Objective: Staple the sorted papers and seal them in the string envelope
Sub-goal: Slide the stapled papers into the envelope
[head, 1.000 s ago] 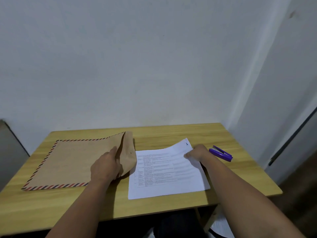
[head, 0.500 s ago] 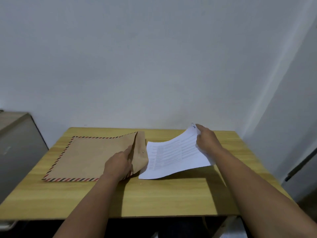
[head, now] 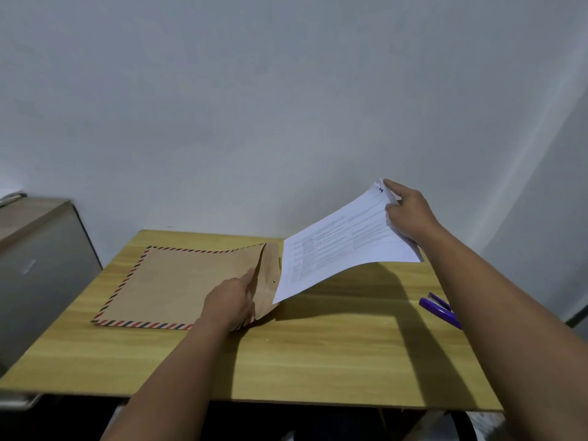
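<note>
Since half a second ago, the right hand (head: 410, 218) has lifted the stapled papers (head: 343, 246) higher, so that the sheets now slope up steeply from their lower left corner to the raised top right corner. Its fingers are curled round that top right corner, pinching the sheets, with the forefinger stretched along the upper edge. The papers are white with printed text in table rows, and a small dark mark shows at the gripped corner. Their lower left corner hangs just beside the open mouth of the string envelope (head: 178, 281); whether it touches the flap cannot be told. Under the raised sheets a broad shadow falls across the wooden tabletop (head: 318, 361).

The envelope is brown, edged with red and dark blue stripes, and lies flat on the left half of the tabletop. At its right end the flap (head: 270, 275) stands lifted, and a small round fastener shows on the flap. The left hand (head: 230, 303) rests on the envelope's right end, fingers curled at the mouth and holding the opening apart, the thumb side against the flap.

A purple stapler (head: 437, 308) lies on the tabletop to the right, partly hidden behind the right forearm, well apart from the envelope. A grey cabinet (head: 41, 265) stands beside the tabletop on the left, against a plain pale wall (head: 286, 106).
</note>
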